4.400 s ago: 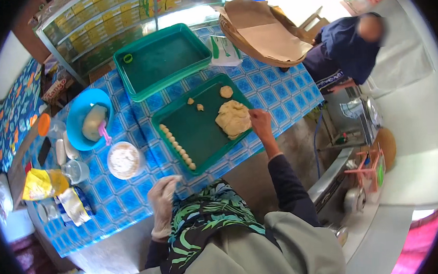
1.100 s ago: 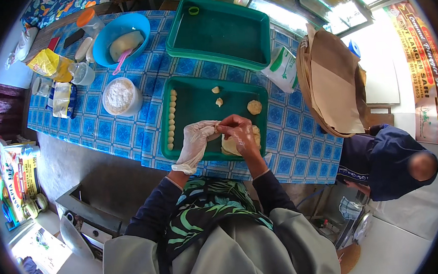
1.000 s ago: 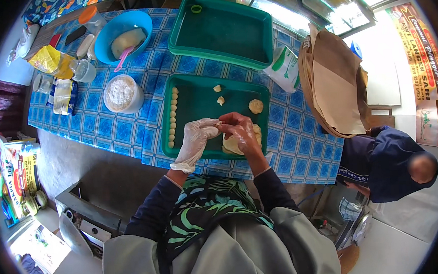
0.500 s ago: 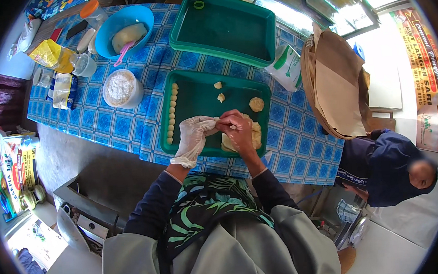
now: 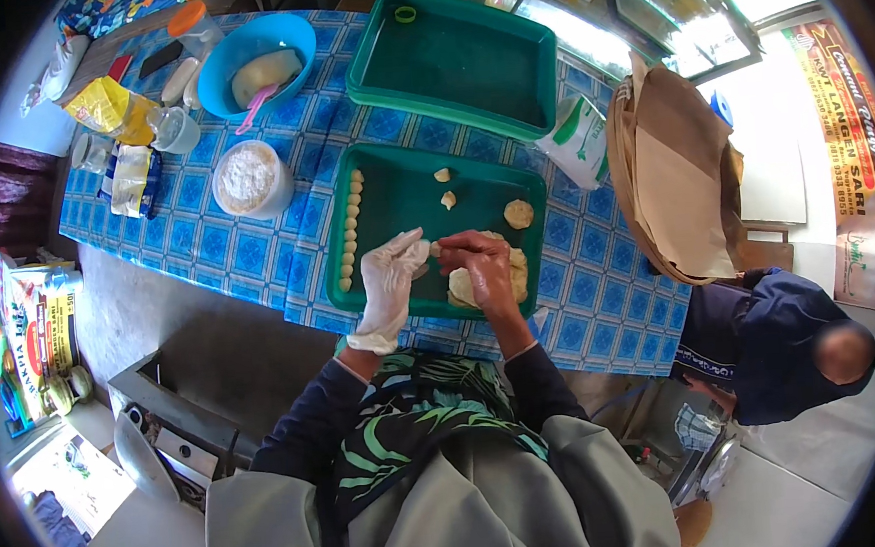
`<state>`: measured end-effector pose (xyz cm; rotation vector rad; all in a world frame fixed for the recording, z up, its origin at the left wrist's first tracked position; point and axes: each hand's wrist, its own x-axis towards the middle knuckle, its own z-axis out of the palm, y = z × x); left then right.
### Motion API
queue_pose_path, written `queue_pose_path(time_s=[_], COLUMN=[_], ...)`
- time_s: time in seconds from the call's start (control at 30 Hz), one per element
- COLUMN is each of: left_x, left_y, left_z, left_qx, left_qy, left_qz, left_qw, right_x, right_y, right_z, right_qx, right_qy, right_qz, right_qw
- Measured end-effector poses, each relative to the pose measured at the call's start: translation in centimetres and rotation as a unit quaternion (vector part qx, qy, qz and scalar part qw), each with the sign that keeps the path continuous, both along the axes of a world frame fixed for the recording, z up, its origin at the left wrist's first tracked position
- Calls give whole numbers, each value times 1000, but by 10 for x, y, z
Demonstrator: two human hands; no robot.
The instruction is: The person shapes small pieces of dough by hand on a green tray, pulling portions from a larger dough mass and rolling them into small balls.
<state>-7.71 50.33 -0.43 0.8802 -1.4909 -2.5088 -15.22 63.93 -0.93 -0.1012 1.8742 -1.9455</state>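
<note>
A small piece of dough (image 5: 435, 248) is pinched between my two hands above the green tray (image 5: 339, 229). My left hand (image 5: 388, 275), in a clear white glove, has its fingers closed at the piece's left side. My bare right hand (image 5: 485, 268) grips it from the right with bent fingers. A row of small dough balls (image 5: 350, 223) lines the tray's left side. Two loose dough bits (image 5: 447, 200) lie near its far side. On the right rest a round dough ball (image 5: 518, 214) and a larger dough mass (image 5: 518, 274), partly hidden by my right hand.
Beyond stands a stack of deeper green trays (image 5: 455, 72) with a green ring inside. To the left are a tub of white powder (image 5: 275, 198) and a blue bowl (image 5: 305, 43) holding dough and a pink-handled tool. Right are a plastic bag (image 5: 578, 145), a paper-lined woven tray (image 5: 682, 168) and another person (image 5: 783, 353).
My hands have drawn slightly apart and the fingers have turned more upright, so the small dough piece shows between them. The whole view has shifted slightly.
</note>
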Motion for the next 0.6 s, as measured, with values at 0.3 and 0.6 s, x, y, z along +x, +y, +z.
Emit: queue_pose_path(time_s=[0.3,0.6], left_x=[16,50], left_y=[0,7], left_z=[-24,-9], left_qx=[79,194], left_qy=[-20,126], left_qz=[3,162], left_qw=[997,959], right_x=[19,20], right_y=[-16,-68], right_z=[-1,-13], right_qx=[142,34], right_qy=[119,-110], right_qz=[101,81], right_qw=[977,990])
